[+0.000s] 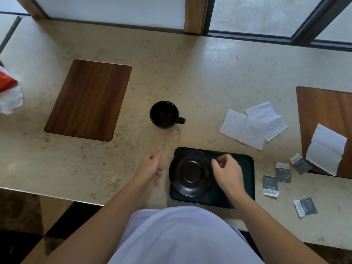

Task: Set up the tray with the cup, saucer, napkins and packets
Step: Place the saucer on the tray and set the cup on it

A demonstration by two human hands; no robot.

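Pale stone surface point(171, 73) runs beneath frosted window panes, with a wood inlay point(88, 100) set into it well beyond the left hand point(150, 166) and a second wood inlay point(327, 121) far out past the right hand point(227, 172).

Directly under the right hand lies the dark tray point(247, 180), and the black saucer point(190, 170) sits on its left half, its left rim looking to overhang the tray edge slightly. The right hand's fingers are curled at the saucer's right rim; whether they pinch it or just touch it I cannot tell. The left hand rests on the surface just left of the tray, loosely curled and holding nothing.

Seating the saucer looks like the step in hand. Doing it well likely means nudging it rightward until it lies flat inside the tray lip, while leaving the tray's right half free.

Beyond both hands stands the black cup point(164, 115), upright, handle pointing right. White napkins point(253, 124) lie scattered beyond the right hand, and small grey packets point(282, 172) lie just right of the tray.
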